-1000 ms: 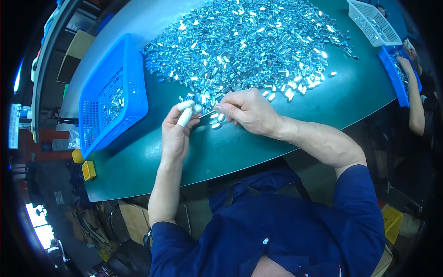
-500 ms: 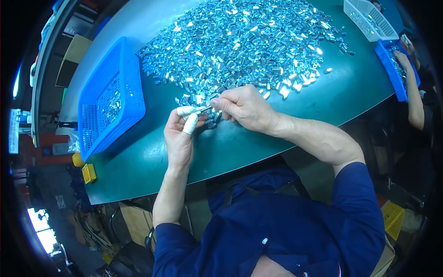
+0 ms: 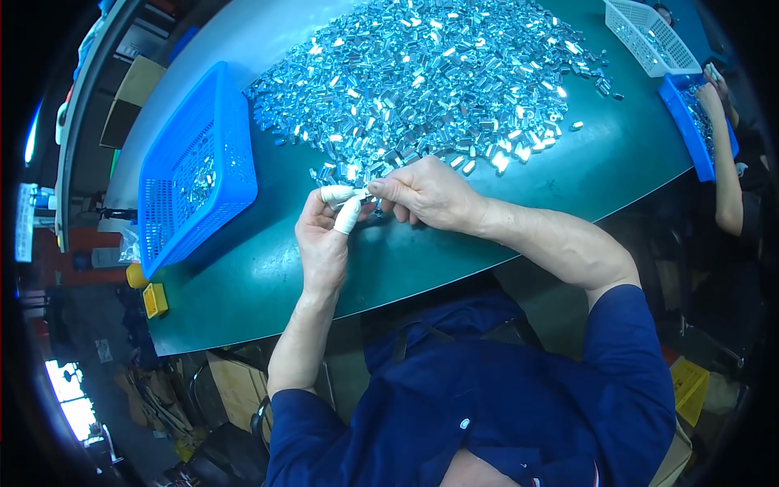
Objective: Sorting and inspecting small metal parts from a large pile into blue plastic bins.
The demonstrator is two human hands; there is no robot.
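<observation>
Hands (image 3: 369, 203) closer, off metal pile (image 3: 430, 81)

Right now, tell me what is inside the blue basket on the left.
The blue basket holds a small batch of shiny metal pieces along its mesh floor. Its near wall hides whatever lies against that side.

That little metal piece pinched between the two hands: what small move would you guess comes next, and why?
Probably a short swing of the left hand toward the blue basket to drop it in. Both hands, the right hand included, pinch the small metal piece at the edge of the pile of metal pieces, and the basket already holds similar ones.
</observation>
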